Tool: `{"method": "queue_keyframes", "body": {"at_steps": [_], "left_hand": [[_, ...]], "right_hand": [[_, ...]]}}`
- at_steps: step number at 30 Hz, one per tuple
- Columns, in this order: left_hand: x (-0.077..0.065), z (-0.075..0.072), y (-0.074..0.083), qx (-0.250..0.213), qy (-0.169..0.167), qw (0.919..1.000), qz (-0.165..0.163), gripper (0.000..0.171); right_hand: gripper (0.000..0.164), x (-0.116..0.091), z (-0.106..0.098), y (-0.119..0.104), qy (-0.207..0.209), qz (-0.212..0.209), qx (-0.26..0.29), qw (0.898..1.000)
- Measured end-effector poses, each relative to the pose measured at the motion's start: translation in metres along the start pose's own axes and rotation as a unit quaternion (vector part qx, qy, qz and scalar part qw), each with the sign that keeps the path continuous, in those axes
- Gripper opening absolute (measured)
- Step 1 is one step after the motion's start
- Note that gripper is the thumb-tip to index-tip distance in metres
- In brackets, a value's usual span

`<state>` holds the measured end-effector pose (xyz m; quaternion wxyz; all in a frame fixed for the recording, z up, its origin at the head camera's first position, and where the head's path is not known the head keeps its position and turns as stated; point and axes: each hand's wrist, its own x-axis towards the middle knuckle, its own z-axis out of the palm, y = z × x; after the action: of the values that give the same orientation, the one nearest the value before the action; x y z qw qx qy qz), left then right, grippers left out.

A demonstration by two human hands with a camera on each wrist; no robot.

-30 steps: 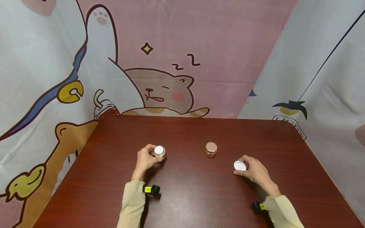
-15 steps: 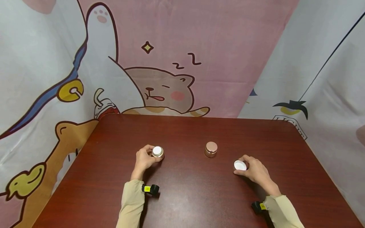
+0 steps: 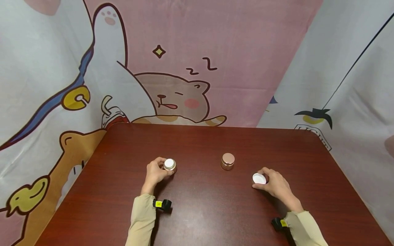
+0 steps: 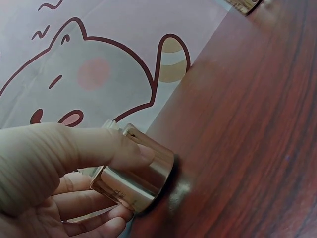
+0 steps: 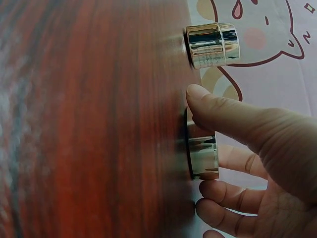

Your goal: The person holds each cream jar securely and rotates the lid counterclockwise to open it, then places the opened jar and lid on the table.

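The left hand [image 3: 155,172] has its grip clasped round a white-topped jar [image 3: 170,164], left of centre on the bench [image 3: 203,212]. The right hand [image 3: 275,184] pinches a white lid [image 3: 259,178], lower right of the rose-gold jar [image 3: 227,161]

Table [image 3: 209,212]: fills lower half of head frame | backdrop cloth [image 3: 191,61]: behind table, across upper frame | open jar [image 3: 170,164]: on table, left of centre, in left hand [image 3: 155,172] | closed jar [image 3: 227,161]: on table, centre, between both hands | lid [image 3: 259,178]: on table, lower right of centre, at right hand [image 3: 275,186].
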<state>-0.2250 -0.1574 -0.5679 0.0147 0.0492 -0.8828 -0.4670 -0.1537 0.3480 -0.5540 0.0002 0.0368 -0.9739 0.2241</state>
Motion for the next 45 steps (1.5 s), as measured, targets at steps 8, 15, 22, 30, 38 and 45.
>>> {"method": "queue_keyframes", "body": {"at_steps": [8, 15, 22, 30, 38, 45], "left_hand": [[-0.002, -0.001, 0.002, -0.006, 0.001, 1.0, 0.005, 0.053], [-0.002, 0.001, 0.002, -0.014, 0.002, 0.9999, 0.006, 0.053], [-0.003, 0.001, 0.003, -0.005, -0.005, 0.9999, 0.008, 0.06], [0.0, 0.004, 0.005, -0.012, -0.012, 0.9997, 0.015, 0.077], [0.003, 0.014, 0.017, -0.072, 0.09, 0.9846, 0.132, 0.053], [-0.035, -0.004, 0.1, -0.109, 0.067, 0.9782, 0.163, 0.045]], "right_hand": [[0.054, -0.001, -0.001, -0.003, 0.003, 0.0, 0.0, 1.0], [0.054, -0.001, 0.0, -0.003, 0.004, -0.002, 0.002, 1.0], [0.055, -0.001, 0.001, -0.001, 0.004, -0.001, 0.0, 1.0], [0.054, 0.0, 0.0, -0.001, 0.008, -0.003, 0.003, 1.0], [0.053, -0.001, -0.001, -0.003, 0.009, -0.008, 0.01, 1.0], [0.052, -0.002, -0.002, -0.003, 0.014, -0.012, 0.004, 1.0]]}}
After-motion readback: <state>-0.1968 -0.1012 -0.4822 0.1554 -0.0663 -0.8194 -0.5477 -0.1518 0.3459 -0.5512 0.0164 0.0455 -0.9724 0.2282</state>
